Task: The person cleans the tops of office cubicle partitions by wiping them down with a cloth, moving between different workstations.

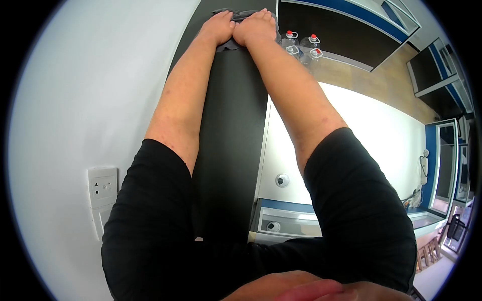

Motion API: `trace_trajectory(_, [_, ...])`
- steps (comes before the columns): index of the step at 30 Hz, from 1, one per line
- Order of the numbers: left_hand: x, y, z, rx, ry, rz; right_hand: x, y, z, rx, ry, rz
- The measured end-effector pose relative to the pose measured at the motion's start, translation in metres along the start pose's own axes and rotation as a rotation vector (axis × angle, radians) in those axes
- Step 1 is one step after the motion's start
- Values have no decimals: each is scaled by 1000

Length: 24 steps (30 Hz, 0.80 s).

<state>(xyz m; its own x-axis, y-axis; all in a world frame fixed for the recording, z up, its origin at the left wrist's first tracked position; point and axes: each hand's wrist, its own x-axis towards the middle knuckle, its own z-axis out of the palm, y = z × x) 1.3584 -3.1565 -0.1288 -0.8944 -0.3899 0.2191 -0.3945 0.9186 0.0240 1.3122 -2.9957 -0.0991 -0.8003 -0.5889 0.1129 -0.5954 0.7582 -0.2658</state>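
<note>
Both arms stretch forward along a long dark counter top (233,110). At its far end lies a bunched dark grey cloth (231,46). My left hand (218,28) presses down on the left part of this cloth, fingers held together over it. Right beside it, my right hand (256,29) bears on the cloth too, with its fingers bent over the fabric near the far edge. The thumbs meet or nearly meet in the middle. Part of the cloth is hidden under the hands.
A white wall (100,90) with a socket (103,186) borders the left side. Several clear plastic jugs (311,45) with red caps and white handles stand beyond the counter's right edge. A white panel (361,130) and glass-fronted cabinets (444,165) are to the right.
</note>
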Motion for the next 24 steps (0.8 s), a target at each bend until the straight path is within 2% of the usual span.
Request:
trace_trajectory(2, [0, 0, 0, 71, 10, 157, 0, 2, -4, 0, -10, -27])
trace_trajectory(3, [-5, 4, -2, 70, 14, 147, 0, 3, -6, 5, -20, -50])
trace_trajectory(6, [-12, 13, -2, 93, -14, 9, 11, 2, 3, 20, -24, -75])
trace_trajectory(8, [-41, 24, -6, 80, 10, -253, 23, 0, 15, -15, -40, -107])
trace_trajectory(9, [-63, 43, -35, 9, -60, -373, 33, -3, 26, -47, -35, -164])
trace_trajectory(10, [-75, 46, -37, 9, -56, -384, 38, -10, 30, -77, -27, -220])
trace_trajectory(12, [-90, 42, -34, -36, 130, -461, 34, -32, 28, -75, -55, -247])
trace_trajectory(16, [-114, 12, -32, -50, 152, -567, 31, -85, 40, -67, -80, -360])
trace_trajectory(18, [-122, -1, -43, -17, 111, -591, 29, -110, 47, -19, -97, -444])
trace_trajectory(20, [-135, -2, -71, -188, -42, -759, 29, -135, 54, -11, -115, -483])
trace_trajectory(22, [-141, -16, -61, -167, 18, -780, 28, -156, 64, -1, -122, -481])
trace_trajectory(24, [-145, -23, -51, -141, 260, -729, 30, -168, 71, 35, -125, -476])
